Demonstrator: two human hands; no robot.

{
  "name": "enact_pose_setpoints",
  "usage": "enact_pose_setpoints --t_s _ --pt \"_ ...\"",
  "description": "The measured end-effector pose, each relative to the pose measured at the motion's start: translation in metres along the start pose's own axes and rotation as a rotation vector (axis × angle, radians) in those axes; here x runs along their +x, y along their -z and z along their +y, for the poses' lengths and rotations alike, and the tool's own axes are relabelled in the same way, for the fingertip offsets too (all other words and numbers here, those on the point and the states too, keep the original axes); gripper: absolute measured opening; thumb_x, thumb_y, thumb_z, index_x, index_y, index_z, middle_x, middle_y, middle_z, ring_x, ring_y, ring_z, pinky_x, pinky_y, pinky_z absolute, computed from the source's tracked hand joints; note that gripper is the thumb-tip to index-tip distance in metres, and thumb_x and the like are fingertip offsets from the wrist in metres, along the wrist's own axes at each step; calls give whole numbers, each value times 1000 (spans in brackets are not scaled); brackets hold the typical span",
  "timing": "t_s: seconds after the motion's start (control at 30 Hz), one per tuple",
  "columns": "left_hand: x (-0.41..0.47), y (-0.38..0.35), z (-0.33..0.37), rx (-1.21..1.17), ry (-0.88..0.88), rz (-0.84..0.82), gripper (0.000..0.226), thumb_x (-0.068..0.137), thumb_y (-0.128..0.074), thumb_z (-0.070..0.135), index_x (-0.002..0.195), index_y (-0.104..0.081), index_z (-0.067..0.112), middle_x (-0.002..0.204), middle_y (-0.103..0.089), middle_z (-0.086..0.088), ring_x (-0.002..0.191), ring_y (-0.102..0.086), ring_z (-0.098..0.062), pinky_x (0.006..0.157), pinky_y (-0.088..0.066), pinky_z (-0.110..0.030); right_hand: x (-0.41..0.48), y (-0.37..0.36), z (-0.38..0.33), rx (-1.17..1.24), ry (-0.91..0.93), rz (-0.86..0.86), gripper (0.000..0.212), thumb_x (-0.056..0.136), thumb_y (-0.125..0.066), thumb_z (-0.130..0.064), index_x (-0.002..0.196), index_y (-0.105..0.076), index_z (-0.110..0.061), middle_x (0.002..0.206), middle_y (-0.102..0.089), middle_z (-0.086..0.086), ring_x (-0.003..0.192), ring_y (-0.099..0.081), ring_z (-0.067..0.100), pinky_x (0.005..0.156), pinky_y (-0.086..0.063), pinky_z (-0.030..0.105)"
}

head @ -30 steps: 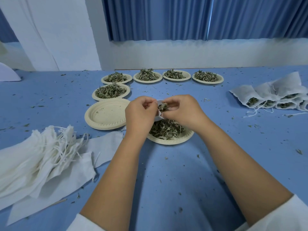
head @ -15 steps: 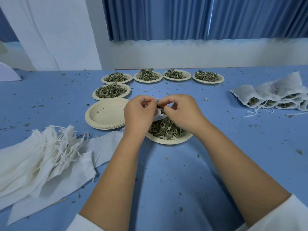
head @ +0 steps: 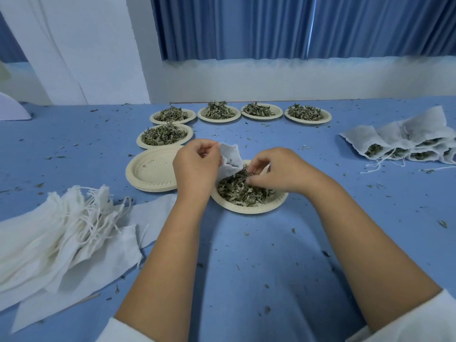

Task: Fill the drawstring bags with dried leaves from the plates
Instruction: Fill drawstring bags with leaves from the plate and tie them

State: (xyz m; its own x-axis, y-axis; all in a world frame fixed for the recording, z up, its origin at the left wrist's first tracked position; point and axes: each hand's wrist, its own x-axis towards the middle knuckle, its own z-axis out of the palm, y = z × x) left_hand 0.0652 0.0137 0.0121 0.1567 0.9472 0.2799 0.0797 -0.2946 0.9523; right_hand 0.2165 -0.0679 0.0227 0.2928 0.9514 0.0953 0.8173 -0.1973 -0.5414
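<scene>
Up close, along the table's [head: 246, 272] left edge, I see a pile of empty white bags [head: 49, 233] lying flat, their strings tangled on top. Past it, about mid-table, sits the near plate [head: 246, 210] with a heap of dried leaves [head: 237, 191]. Both hands work over it. The left hand [head: 195, 166] pinches the rim of a drawstring bag [head: 229, 160] and holds it just above the plate's far left side, its mouth turned toward the other hand. The right hand [head: 281, 169] has its fingers curled down into the heap, clamped on a tuft of leaves right beside the bag's mouth. Just left of the left hand is a stack of empty plates [head: 150, 169], and behind that a full plate [head: 140, 141]. Toward the right edge lie the filled bags [head: 399, 144], overlapping, leaves showing through the cloth. Along the far edge stands a row of four more plates [head: 261, 118] heaped with leaves, with a blue curtain [head: 271, 25] beyond.
</scene>
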Motion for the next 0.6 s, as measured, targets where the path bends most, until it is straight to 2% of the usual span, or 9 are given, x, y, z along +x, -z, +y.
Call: enact_pose_setpoints --t_s 0.07,0.13,0.3,0.4,0.5,0.6 --pt "2 2 -1 -37 16 33 10 90 -64 14 86 -71 20 70 -70 3 70 -70 -13 82 -59 -39 -1 -4 1 -58 -52 -110 31 71 -82 -43 95 -66 -30 96 -61 -11 80 -58 3 61 -45 18" --pt "3 3 -1 -52 19 58 9 90 -65 13 89 -73 16 74 -71 -1 66 -69 -9 82 -59 -41 -1 -10 -2 -97 -47 -136 41 70 -83 -44 104 -66 -31 99 -60 -9 84 -57 7 67 -47 21" --pt "3 3 -1 -62 23 51 9 91 -65 14 87 -72 18 75 -71 0 65 -69 -7 82 -60 -41 1 -22 -5 -173 24 -64 50 72 -81 -45 117 -64 -33 100 -56 -9 96 -55 13 80 -46 28" --pt "3 3 -1 -61 22 48 12 90 -65 14 83 -71 22 73 -71 0 69 -70 -11 83 -59 -42 2 -25 -7 -245 75 -41 59 72 -79 -47 125 -57 -35 103 -47 -7 98 -44 12 84 -44 33" --pt "4 3 -2 -66 23 46 15 90 -65 14 81 -70 24 73 -71 1 69 -70 -12 83 -59 -42 3 -30 -6 -245 115 -75 47 79 -77 -37 124 -63 -31 112 -59 -5 106 -51 14 88 -44 31" --pt "2 2 -2 -69 22 36 16 90 -65 13 80 -69 25 74 -70 3 68 -70 -10 82 -60 -41 6 -34 -2 -223 96 -51 34 83 -74 -30 117 -68 -26 113 -65 -6 106 -55 13 79 -40 25"
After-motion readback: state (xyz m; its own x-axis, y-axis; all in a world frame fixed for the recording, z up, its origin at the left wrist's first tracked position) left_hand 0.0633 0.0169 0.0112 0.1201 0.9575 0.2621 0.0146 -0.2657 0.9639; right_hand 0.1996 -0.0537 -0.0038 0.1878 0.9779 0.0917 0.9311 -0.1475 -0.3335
